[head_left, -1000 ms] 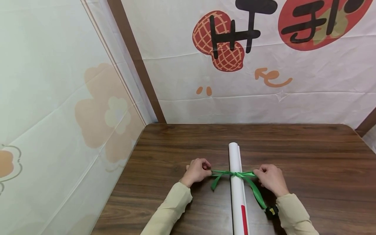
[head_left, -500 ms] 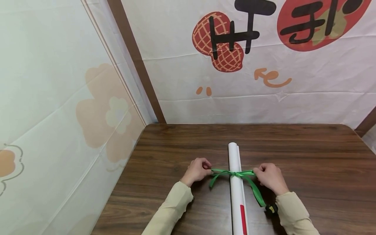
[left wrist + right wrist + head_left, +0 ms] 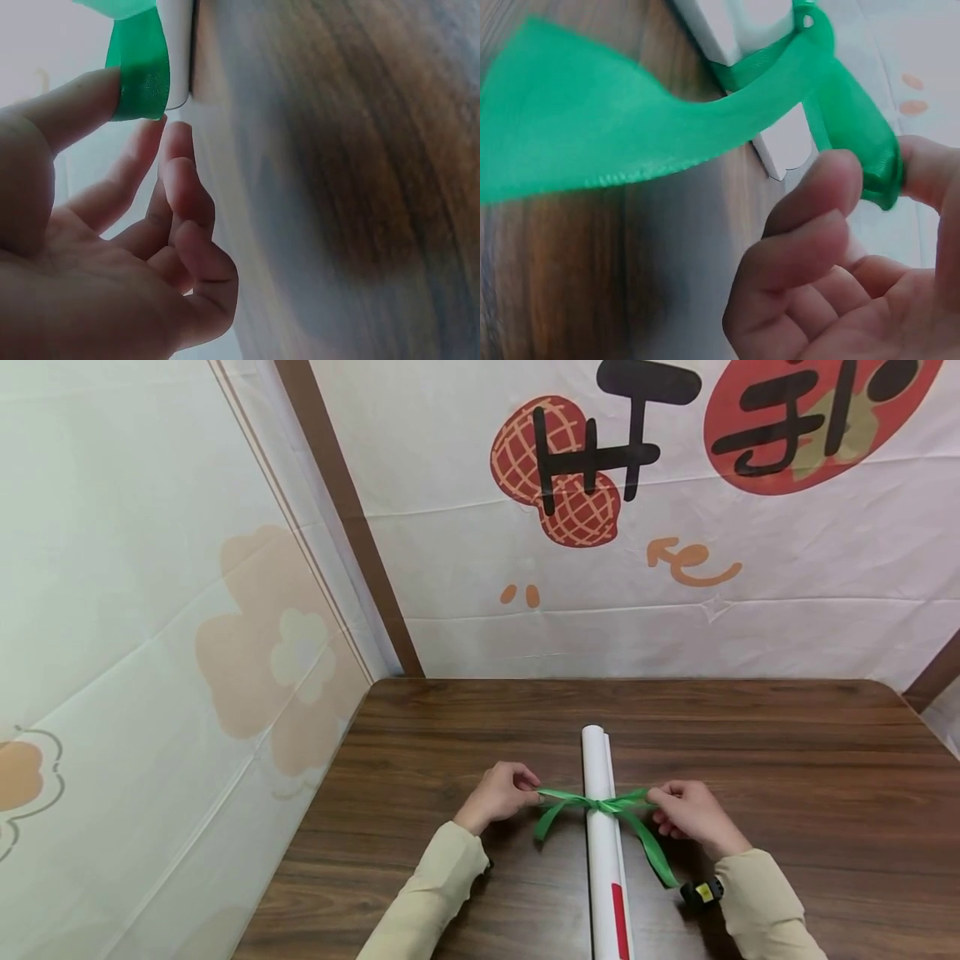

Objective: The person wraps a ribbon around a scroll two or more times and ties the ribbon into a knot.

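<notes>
A long white roll of paper [image 3: 602, 852] lies on the table, one end pointing away from me. A green ribbon [image 3: 597, 806] is tied round it in a bow, knot on top. My left hand [image 3: 501, 792] pinches the left loop, with thumb and index finger at its end in the left wrist view. On the other side, my right hand [image 3: 692, 810] pinches the right loop [image 3: 859, 124] at its tip; its other fingers are loosely curled. One ribbon tail [image 3: 551, 821] hangs short on the left, and a longer tail [image 3: 657, 853] slants toward the right wrist.
The brown wooden table [image 3: 787, 735] extends on both sides of the roll. A red strip [image 3: 620, 920] marks the roll's near part. A black wrist-worn device [image 3: 701, 892] sits at the right cuff. Printed cloth walls [image 3: 450, 560] stand behind and to the left.
My right wrist has shifted slightly right and its fingers have spread a little, still at the loop's tip. The right loop looks wider. The left hand is nearly still.
</notes>
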Motion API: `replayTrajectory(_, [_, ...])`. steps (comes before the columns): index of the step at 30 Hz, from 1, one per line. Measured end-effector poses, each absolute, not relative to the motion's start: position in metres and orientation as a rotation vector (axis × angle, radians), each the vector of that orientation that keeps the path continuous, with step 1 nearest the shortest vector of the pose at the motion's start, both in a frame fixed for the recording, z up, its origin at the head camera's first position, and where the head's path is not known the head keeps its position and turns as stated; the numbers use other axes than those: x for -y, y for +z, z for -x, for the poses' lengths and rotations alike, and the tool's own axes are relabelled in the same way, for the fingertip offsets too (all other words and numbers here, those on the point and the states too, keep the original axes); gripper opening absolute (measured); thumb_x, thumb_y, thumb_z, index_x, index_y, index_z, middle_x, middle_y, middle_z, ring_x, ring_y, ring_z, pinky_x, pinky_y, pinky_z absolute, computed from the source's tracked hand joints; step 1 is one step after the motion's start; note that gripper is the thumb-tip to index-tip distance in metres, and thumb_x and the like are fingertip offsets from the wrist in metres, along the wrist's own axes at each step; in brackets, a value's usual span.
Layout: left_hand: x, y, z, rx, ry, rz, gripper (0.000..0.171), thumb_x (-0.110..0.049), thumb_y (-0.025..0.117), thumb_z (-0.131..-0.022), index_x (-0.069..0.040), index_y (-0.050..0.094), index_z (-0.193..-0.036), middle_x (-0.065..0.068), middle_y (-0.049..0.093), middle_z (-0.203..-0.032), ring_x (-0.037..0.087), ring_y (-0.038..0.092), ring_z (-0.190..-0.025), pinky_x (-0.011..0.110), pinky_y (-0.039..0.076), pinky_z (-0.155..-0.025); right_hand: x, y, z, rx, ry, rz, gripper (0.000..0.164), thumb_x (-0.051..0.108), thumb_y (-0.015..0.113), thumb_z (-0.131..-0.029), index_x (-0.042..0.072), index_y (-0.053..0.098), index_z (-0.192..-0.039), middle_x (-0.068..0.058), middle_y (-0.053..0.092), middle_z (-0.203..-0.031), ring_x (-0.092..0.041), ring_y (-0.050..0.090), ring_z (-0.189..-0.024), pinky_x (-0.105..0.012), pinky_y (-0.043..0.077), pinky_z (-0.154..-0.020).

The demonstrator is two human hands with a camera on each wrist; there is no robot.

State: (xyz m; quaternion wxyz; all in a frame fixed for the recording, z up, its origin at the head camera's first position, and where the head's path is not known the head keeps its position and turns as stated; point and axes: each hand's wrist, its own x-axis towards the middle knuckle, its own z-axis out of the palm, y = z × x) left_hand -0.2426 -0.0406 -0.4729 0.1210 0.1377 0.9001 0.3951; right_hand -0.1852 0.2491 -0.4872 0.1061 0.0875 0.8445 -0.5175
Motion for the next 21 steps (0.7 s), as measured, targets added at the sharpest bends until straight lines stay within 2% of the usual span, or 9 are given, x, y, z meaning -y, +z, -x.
replayTrajectory(6, [0.046,-0.470,0.244,-2.592,1.173,-0.443,0.020,-0.020,0.078,-0.079,-0.008,0.071,-0.092,0.003,0.068,-0.083,0.008,0.058,-0.073,0.024,0.046,-0.065,-0.254,-0.482,0.183,-2.425,-1.579,-0.234,0.023,0.016,0.054,-0.092,-0.005,0.059,-0.099,-0.005,0.061,-0.073,-0.014,0.057,-0.063,-0.028,0.051,-0.057])
replayTrajectory(14, [0.055,-0.462,0.241,-2.539,1.174,-0.530,0.030,-0.026,0.078,-0.081,-0.006,0.069,-0.101,0.002,0.066,-0.086,0.010,0.057,-0.072,0.024,0.048,-0.062,-0.270,-0.472,0.179,-2.545,-1.502,-0.220,0.037,0.031,0.061,-0.094,-0.006,0.060,-0.100,-0.004,0.060,-0.071,-0.014,0.058,-0.062,-0.028,0.051,-0.056])
replayTrajectory(17, [0.058,-0.459,0.241,-2.608,1.136,-0.566,0.026,-0.028,0.073,-0.086,-0.007,0.070,-0.102,0.001,0.067,-0.088,0.010,0.058,-0.075,0.025,0.048,-0.066,-0.274,-0.469,0.177,-2.626,-1.436,-0.196,0.040,0.033,0.059,-0.095,-0.006,0.061,-0.103,-0.007,0.063,-0.074,-0.014,0.059,-0.063,-0.029,0.051,-0.057])
replayTrajectory(21, [0.059,-0.453,0.239,-2.767,1.036,-0.619,0.019,-0.024,0.059,-0.096,-0.009,0.069,-0.104,0.002,0.068,-0.094,0.012,0.058,-0.082,0.030,0.048,-0.074,-0.276,-0.466,0.174,-2.758,-1.339,-0.116,0.042,0.038,0.059,-0.095,-0.003,0.063,-0.104,-0.011,0.065,-0.083,-0.015,0.059,-0.066,-0.029,0.049,-0.059])
